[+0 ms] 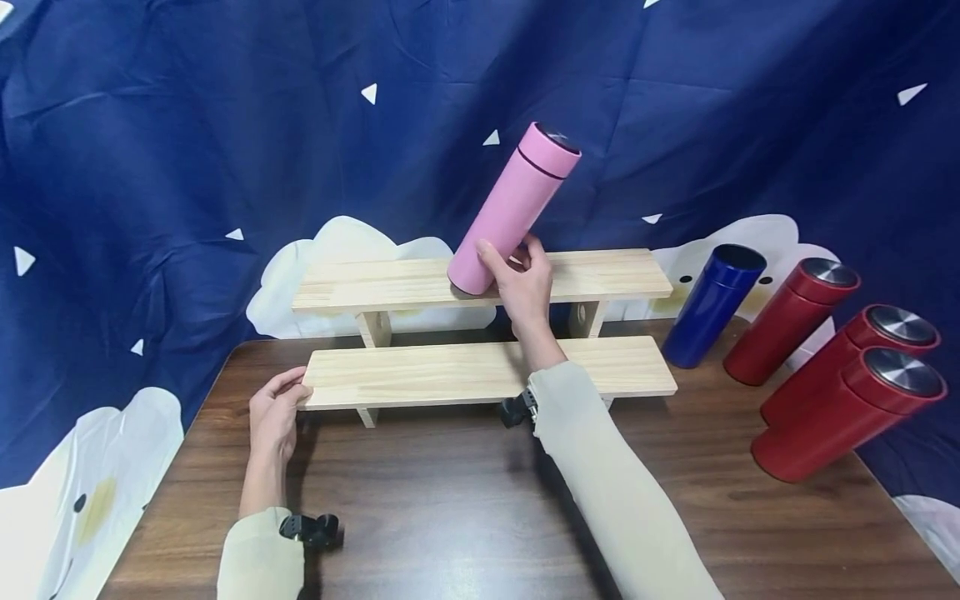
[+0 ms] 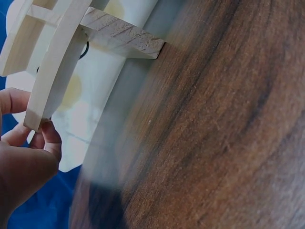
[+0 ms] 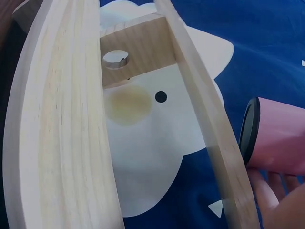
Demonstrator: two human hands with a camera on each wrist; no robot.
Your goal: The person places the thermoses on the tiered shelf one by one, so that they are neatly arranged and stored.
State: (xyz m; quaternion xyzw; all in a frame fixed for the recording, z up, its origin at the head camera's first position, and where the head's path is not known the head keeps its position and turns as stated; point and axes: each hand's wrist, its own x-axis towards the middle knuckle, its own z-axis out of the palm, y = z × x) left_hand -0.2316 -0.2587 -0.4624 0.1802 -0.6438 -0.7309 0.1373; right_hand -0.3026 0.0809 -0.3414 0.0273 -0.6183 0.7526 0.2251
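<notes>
My right hand (image 1: 527, 290) grips a pink thermos bottle (image 1: 512, 207) around its lower part. The bottle leans to the right, its dark lid up and its base close over the upper board (image 1: 360, 283) of a pale two-tier wooden rack. In the right wrist view, the black-rimmed base of the pink bottle (image 3: 281, 136) shows beside the upper board's edge (image 3: 214, 129). At the left end of the rack's lower board (image 1: 420, 375), my left hand (image 1: 276, 417) pinches the corner, thumb and fingers on opposite faces in the left wrist view (image 2: 28, 157).
Right of the rack stand a blue thermos bottle (image 1: 712, 308) and several red ones (image 1: 787, 325) near the table's right edge. The brown wooden table (image 1: 450, 500) carries everything. Behind hangs a blue cloth (image 1: 225, 150) with white shapes.
</notes>
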